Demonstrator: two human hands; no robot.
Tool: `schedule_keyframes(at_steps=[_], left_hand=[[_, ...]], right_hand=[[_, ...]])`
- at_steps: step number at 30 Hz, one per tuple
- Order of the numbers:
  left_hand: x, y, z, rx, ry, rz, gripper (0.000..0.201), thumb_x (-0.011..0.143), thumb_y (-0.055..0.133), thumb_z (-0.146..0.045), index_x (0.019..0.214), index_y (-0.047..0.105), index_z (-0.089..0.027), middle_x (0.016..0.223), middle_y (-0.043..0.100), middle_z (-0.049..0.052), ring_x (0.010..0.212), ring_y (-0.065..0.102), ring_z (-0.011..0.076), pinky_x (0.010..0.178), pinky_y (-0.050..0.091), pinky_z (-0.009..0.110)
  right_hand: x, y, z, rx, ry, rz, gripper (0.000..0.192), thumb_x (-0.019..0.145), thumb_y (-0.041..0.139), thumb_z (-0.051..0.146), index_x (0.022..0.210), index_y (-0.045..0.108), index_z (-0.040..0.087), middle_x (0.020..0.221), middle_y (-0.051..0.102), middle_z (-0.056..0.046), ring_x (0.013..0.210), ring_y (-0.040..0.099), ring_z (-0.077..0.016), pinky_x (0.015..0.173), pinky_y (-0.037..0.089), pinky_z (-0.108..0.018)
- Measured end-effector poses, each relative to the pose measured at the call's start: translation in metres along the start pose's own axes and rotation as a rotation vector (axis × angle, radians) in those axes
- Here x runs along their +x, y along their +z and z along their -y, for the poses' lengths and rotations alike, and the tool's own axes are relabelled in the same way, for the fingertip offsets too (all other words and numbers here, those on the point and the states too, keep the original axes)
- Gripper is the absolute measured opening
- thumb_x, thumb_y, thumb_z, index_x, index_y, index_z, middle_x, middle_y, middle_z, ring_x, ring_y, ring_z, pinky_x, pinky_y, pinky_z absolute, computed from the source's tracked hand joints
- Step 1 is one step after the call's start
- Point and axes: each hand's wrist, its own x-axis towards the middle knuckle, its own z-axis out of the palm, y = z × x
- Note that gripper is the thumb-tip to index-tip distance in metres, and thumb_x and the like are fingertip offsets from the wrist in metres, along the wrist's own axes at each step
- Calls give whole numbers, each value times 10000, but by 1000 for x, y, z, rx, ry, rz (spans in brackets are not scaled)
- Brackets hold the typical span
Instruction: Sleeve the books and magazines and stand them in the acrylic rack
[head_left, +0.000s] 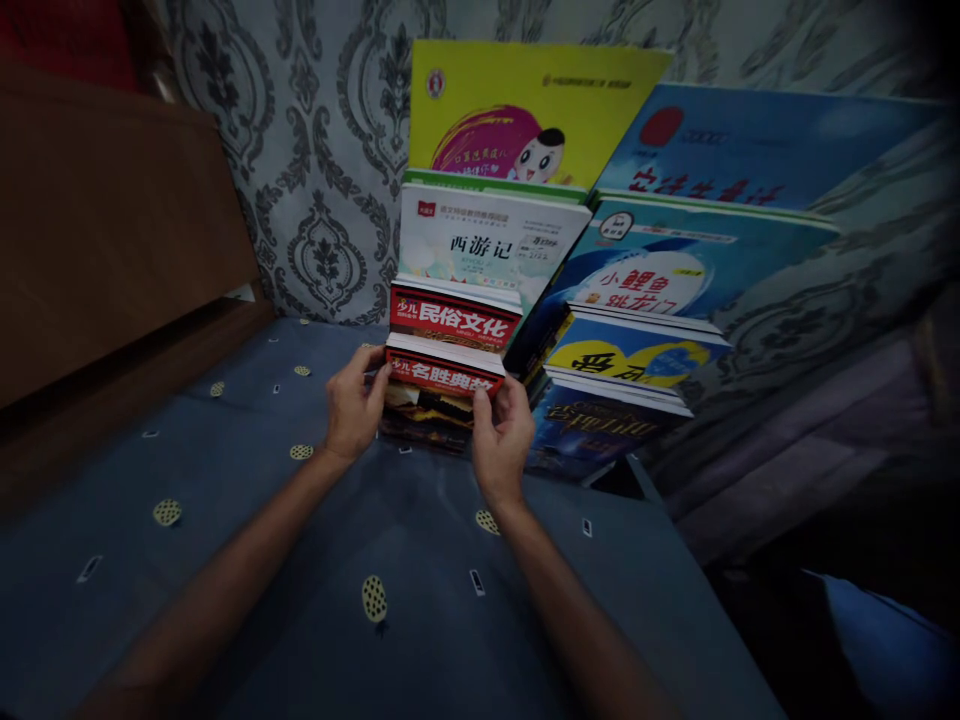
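Right now both hands clamp the front book of a tiered stack: the left hand (352, 405) holds its left edge and the right hand (501, 437) its right edge, so each grip is closed on the red-banded book (442, 385); it lies low at the stack's near end, on the blue patterned bed cover (315, 560); the step looks like squaring or seating this book, and any further shift would need even pressure from both sides; just behind the grip rise a second red book (452, 320), a white one (480, 250) and a yellow one (525, 110); to its right a second, blue-covered row (637, 350) crowds close; left, a wooden headboard (112, 230).
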Motion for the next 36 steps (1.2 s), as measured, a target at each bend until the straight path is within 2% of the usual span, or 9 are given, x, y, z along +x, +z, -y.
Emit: schedule_keyframes(at_steps=[12,17,22,29,36], left_hand=[[3,-3,1,-89,-8,47,172,940,564,-230,1048,694,-198,964,759,25,894,724,166,829,572,285],[5,-5,3,-100,-18,64,175,933,573,-255,1041,694,-189,958,755,27,885,723,170,813,577,281],[5,-5,3,-65,-29,72,151,938,571,-251,1039,668,-196,985,752,35,888,720,165,743,582,261],[3,-4,6,-25,45,57,294,970,555,-286,1237,629,-188,1158,714,84,1006,704,183,800,598,280],[2,-4,8,10,35,78,355,978,535,-311,1311,576,-193,1214,678,106,1029,693,195,729,598,256]], right_hand=[[5,-2,0,121,82,37,407,886,620,317,1258,635,153,1228,726,-160,1151,694,-265,1054,527,-482],[7,-3,-2,130,75,47,400,871,630,296,1244,642,154,1232,725,-158,1158,689,-266,1057,523,-485],[7,-5,-7,46,38,67,431,900,586,284,1316,616,177,1256,712,-147,1201,661,-261,1066,515,-503],[6,-7,-9,-24,-13,85,494,932,537,266,1421,572,210,1336,681,-135,1263,624,-267,1100,482,-538],[8,-9,-2,-41,1,67,475,971,516,313,1433,564,214,1396,640,-154,1306,597,-292,1131,441,-579]])
